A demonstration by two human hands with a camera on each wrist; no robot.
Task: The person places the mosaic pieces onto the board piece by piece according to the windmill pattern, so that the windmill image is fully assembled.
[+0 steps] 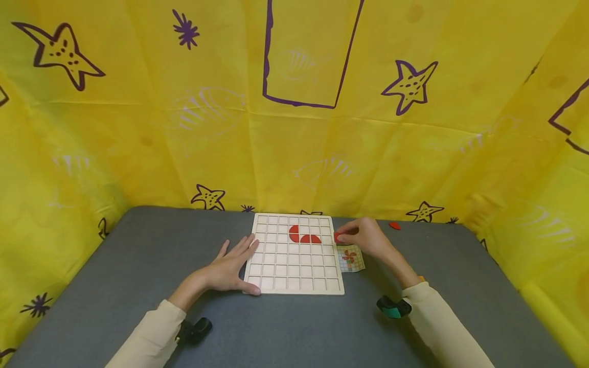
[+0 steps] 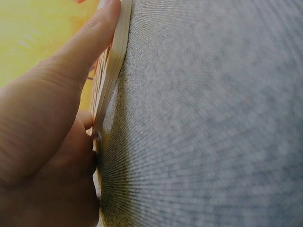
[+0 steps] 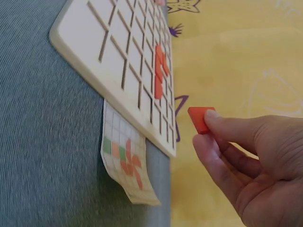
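A pale wooden grid board (image 1: 280, 283) lies on the dark grey table. Several red curved pieces (image 1: 294, 233) sit in cells of its upper middle. My left hand (image 1: 227, 271) rests along the board's left side, fingers spread straight at the edge and thumb at the near left corner. In the left wrist view the thumb (image 2: 75, 56) lies against the board's edge. Just off the right edge, my right hand (image 1: 370, 237) pinches a red piece (image 3: 196, 118) between thumb and fingertips. A pattern card (image 1: 350, 258) with a red pinwheel design lies beside the board, below that hand.
Another red piece (image 1: 394, 225) lies on the table behind the right hand. A yellow cloth (image 1: 294, 138) with starfish and fish drawings hangs behind and around the grey table (image 1: 285, 332).
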